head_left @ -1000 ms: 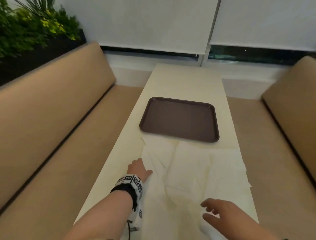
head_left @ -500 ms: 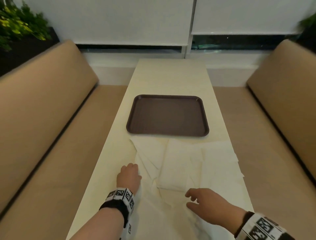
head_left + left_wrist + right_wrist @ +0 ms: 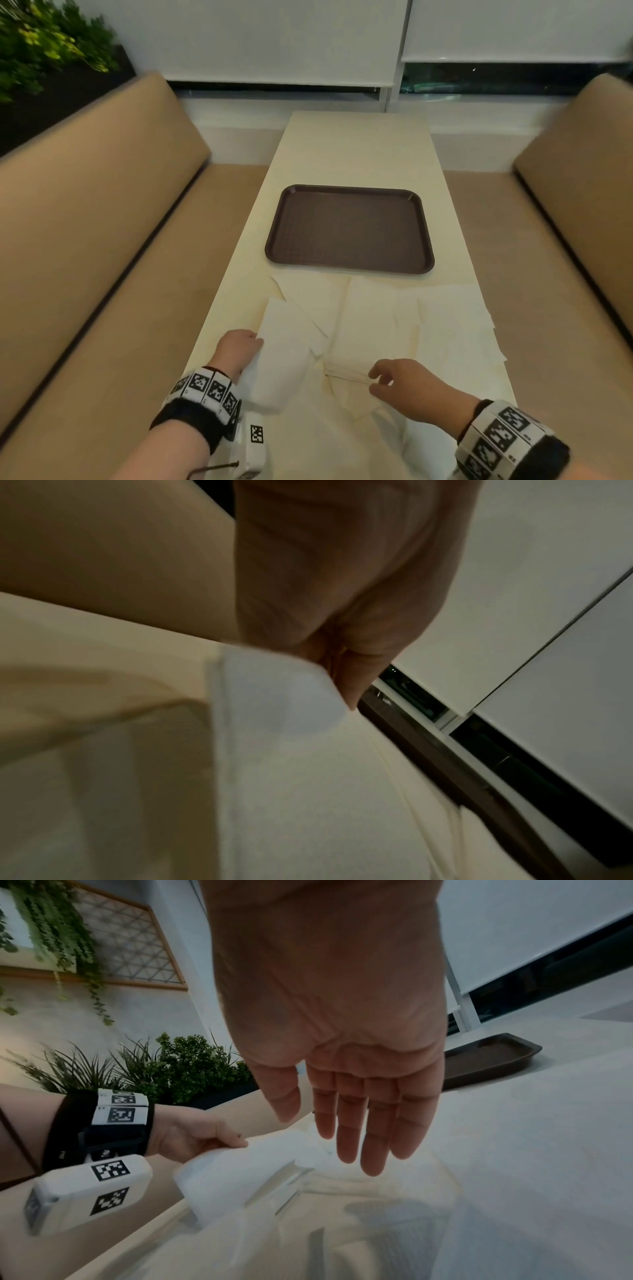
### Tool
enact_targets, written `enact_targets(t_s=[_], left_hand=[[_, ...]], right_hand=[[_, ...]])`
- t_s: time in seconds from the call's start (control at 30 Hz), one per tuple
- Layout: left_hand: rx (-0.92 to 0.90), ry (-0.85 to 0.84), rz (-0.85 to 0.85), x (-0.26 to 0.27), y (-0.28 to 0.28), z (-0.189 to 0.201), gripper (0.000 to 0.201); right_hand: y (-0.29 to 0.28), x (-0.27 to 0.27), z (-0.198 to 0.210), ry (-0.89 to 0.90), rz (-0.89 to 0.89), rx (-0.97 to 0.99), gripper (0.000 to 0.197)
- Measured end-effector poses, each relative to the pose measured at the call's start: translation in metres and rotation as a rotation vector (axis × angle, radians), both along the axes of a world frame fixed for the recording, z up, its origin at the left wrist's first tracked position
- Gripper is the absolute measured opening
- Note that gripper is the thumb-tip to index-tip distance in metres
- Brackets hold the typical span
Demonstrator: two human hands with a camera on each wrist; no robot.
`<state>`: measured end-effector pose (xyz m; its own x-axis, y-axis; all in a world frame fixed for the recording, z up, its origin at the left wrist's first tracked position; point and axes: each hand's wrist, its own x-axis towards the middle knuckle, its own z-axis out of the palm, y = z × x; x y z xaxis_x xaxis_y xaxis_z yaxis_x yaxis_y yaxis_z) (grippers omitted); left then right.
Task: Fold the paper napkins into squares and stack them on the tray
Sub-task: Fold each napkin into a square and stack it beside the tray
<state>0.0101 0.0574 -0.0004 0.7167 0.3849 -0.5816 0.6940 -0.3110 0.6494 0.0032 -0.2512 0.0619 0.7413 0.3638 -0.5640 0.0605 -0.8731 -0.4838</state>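
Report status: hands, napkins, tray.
Left hand pinching a lifted napkin. Right hand open over the napkin pile. Tray bare; nothing in the way.

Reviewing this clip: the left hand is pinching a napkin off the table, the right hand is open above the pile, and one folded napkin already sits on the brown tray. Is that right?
Not quite. The tray holds nothing, as the head view shows. The rest stands: the left hand pinches a napkin and the right hand is open over the pile.
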Motion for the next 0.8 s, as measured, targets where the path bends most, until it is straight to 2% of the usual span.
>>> enact_targets(t_s=[0.07, 0.17, 0.27, 0.37, 0.43, 0.5, 0.6, 0.67, 0.73, 0.8], left_hand=[[-0.039, -0.060, 0.032, -0.001, -0.002, 0.008, 0.020], [-0.068, -0.260, 0.086, -0.002, -0.010, 0.031, 0.018], [-0.256, -0.382, 0.127, -0.004, -0.031, 0.059, 0.013], [-0.440, -0.352, 0.119, -0.008, -0.058, 0.071, 0.011], [-0.427, -0.321, 0.061, -0.012, -0.075, 0.066, 0.014], [-0.358, -0.287, -0.013, -0.018, -0.086, 0.054, 0.025], [-0.313, -0.241, -0.065, -0.024, -0.097, 0.037, 0.039], [-0.318, -0.222, -0.051, -0.027, -0.102, 0.028, 0.045], [-0.317, -0.232, -0.023, -0.028, -0.106, 0.021, 0.047], [-0.317, -0.233, 0.016, -0.029, -0.108, 0.019, 0.045]], right_hand=[[0.005, 0.001, 0.001, 0.008, -0.005, 0.027, 0.035], [0.012, 0.008, 0.003, -0.010, -0.051, 0.101, 0.036], [0.019, 0.016, 0.007, 0.054, -0.210, 0.287, 0.039], [0.029, 0.016, 0.014, 0.297, -0.465, 0.596, 0.028], [0.035, 0.016, 0.017, 0.351, -0.605, 0.742, 0.028], [0.037, 0.016, 0.018, 0.360, -0.715, 0.830, 0.036], [0.032, 0.016, 0.014, 0.367, -0.812, 0.851, 0.046], [0.030, 0.016, 0.009, 0.270, -0.822, 0.781, 0.047], [0.028, 0.016, 0.002, 0.189, -0.828, 0.748, 0.046], [0.027, 0.014, 0.001, 0.192, -0.835, 0.759, 0.043]])
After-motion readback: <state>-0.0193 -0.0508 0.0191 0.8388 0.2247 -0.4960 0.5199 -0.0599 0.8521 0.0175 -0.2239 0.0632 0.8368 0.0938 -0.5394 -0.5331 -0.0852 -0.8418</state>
